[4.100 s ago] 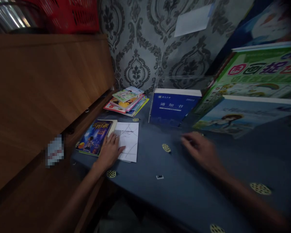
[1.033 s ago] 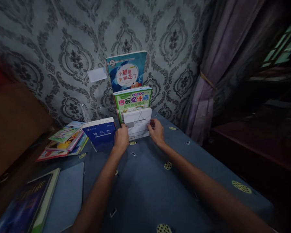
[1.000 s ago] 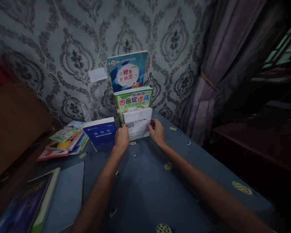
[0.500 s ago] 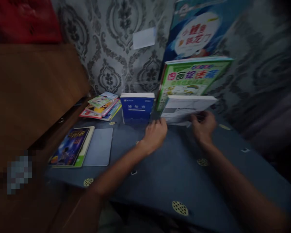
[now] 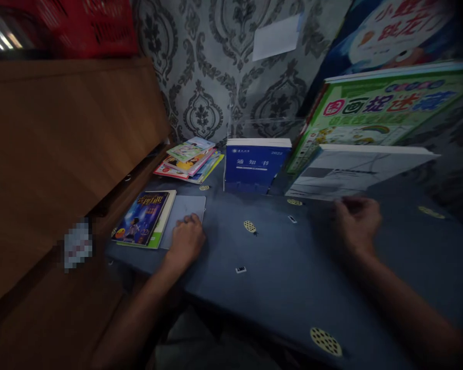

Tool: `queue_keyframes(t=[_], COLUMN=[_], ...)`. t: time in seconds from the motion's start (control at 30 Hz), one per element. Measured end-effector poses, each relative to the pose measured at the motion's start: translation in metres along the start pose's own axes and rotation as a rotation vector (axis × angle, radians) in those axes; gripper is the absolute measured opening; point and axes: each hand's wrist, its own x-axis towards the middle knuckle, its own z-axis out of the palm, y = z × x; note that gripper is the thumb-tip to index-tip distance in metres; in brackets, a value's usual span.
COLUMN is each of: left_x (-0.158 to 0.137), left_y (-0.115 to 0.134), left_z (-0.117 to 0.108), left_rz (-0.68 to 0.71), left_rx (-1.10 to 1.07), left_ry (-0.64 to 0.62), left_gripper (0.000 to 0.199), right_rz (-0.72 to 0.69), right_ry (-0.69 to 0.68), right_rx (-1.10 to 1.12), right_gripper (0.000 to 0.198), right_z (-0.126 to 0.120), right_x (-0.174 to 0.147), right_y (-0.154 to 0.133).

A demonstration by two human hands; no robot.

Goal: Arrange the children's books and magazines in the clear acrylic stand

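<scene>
My left hand [image 5: 187, 236] lies with curled fingers at the right edge of a flat, pale grey rectangular thing [image 5: 191, 204], partly covering it. Overlapping that thing's left side is a dark blue picture-cover book [image 5: 142, 218], on top of a pale book with a green edge. My right hand [image 5: 358, 223] is closed, thumb and fingers curled together, with nothing seen in it. It is just in front of a white book [image 5: 355, 169] standing on edge. To the left, a blue book [image 5: 256, 164] stands upright in a clear holder.
A tall green book [image 5: 381, 108] leans behind the white one, and a large blue book [image 5: 393, 36] behind that. Several thin booklets [image 5: 193, 159] lie stacked at the back left. A wooden cabinet [image 5: 69, 133] borders the cloth-covered table [image 5: 273, 277] on the left.
My left hand has left the standing books and moved left and nearer, onto the grey thing. My right hand has drawn slightly back from the white book. The view has swung left.
</scene>
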Motion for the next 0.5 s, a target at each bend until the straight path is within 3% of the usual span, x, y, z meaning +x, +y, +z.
queue_keyframes(t=[0.07,0.23,0.3,0.37,0.5], left_x=[0.002,-0.001,-0.013,-0.029,-0.057], left_y=[0.003,0.011,0.022,0.041,0.074], left_z=[-0.003,-0.026,-0.037,-0.042,-0.034], left_rz=[0.049,0.154,0.184,0.25,0.449], left_rx=[-0.011,-0.06,-0.106,-0.152,-0.217], left_ry=[-0.005,-0.053,-0.061,-0.061,-0.043], left_gripper=[0.038,0.046,0.047,0.046,0.044], right_rz=[0.111,0.367,0.527,0.643,0.729], right_ry=[-0.215,-0.91,-1.079,-1.168,-1.093], right_rx=[0.145,0.446,0.529,0.588,0.575], right_gripper=[0.047,0.054,0.056,0.051,0.04], right_z=[0.006,0.026,0.035,0.043,0.047], right_x=[-0.031,-0.103,-0.119,-0.128,-0.128], right_y=[-0.024,-0.083,-0.099,-0.108,-0.106])
